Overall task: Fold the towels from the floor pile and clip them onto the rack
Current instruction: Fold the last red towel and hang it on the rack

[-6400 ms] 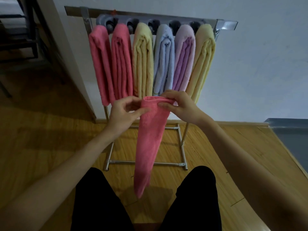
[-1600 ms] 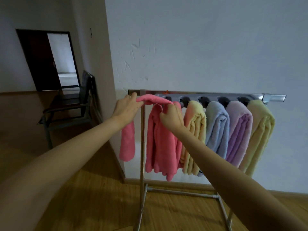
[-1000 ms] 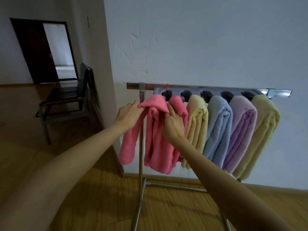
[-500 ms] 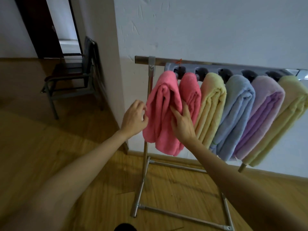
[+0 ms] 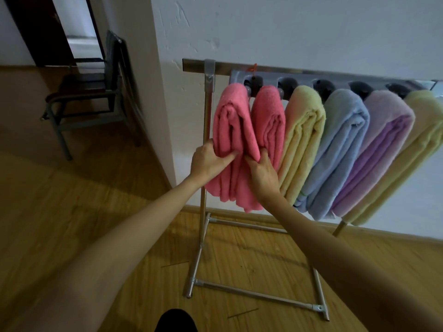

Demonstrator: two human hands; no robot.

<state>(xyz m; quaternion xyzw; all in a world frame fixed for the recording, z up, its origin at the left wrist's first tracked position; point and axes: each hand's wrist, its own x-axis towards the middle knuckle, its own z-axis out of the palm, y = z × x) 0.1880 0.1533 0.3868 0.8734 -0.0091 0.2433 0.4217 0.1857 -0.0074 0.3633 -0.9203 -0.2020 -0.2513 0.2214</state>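
Note:
A metal rack (image 5: pixel 208 130) stands against the white wall with a grey clip bar (image 5: pixel 309 79) along its top. Several folded towels hang from it: two pink, a yellow (image 5: pixel 303 140), a blue (image 5: pixel 340 149), a purple (image 5: pixel 381 149) and a pale yellow (image 5: pixel 422 144). The leftmost pink towel (image 5: pixel 230 121) hangs at the rack's left end. My left hand (image 5: pixel 208 160) grips its left fold, thumb across the front. My right hand (image 5: pixel 262 172) pinches its right edge, beside the second pink towel (image 5: pixel 271 121). No floor pile is in view.
A dark metal chair (image 5: pixel 88 97) stands at the back left by a wall corner (image 5: pixel 155 97) and a dark doorway. The rack's base bars (image 5: pixel 256 294) lie on the wooden floor just in front of me.
Both hands slid down the leftmost pink towel from its upper part to its middle, pressing its folds together. The view has tilted down and moved closer.

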